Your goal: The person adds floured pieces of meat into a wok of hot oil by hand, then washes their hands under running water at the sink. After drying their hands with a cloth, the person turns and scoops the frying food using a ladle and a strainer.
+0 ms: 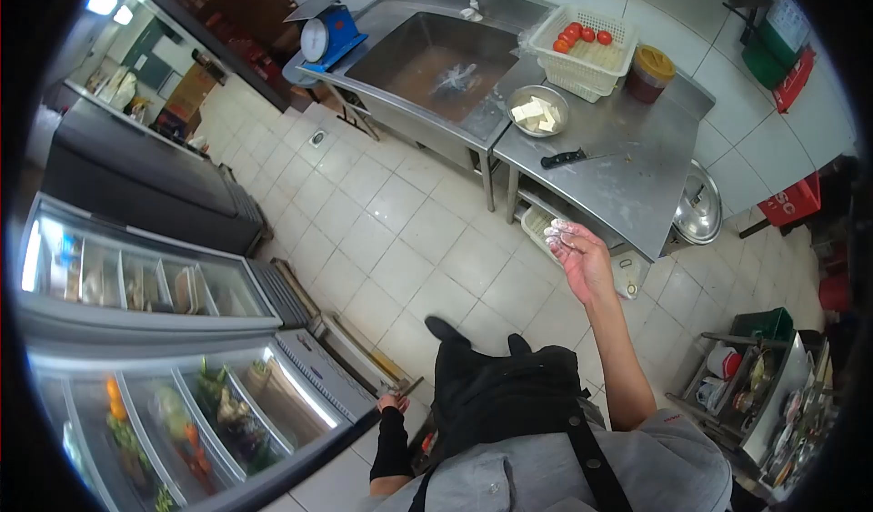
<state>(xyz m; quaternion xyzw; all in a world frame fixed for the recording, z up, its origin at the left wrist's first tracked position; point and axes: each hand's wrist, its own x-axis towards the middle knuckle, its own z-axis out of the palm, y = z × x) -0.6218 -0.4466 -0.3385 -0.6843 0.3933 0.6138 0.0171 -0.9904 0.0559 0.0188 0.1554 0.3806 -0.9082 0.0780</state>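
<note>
My left hand [393,402], below a black sleeve, has its fingers round the end of the glass fridge door [332,450] at lower centre. My right hand [579,256] is raised in front of the steel table [627,175], palm up, fingers slightly curled and apart, with white residue on the fingertips and nothing visible in it. On that table are a metal bowl [561,103] of white blocks [536,114], a black-handled knife [564,158], a white basket [582,68] with red tomatoes [587,35], and a yellow-lidded container [651,74].
Lit fridges [150,280] with vegetables stand at left. A steel sink [432,66] with murky water and a blue scale [338,39] are at the back. A metal lid [698,203] and a loaded rack [750,376] are at right. Tiled floor [400,203] lies between.
</note>
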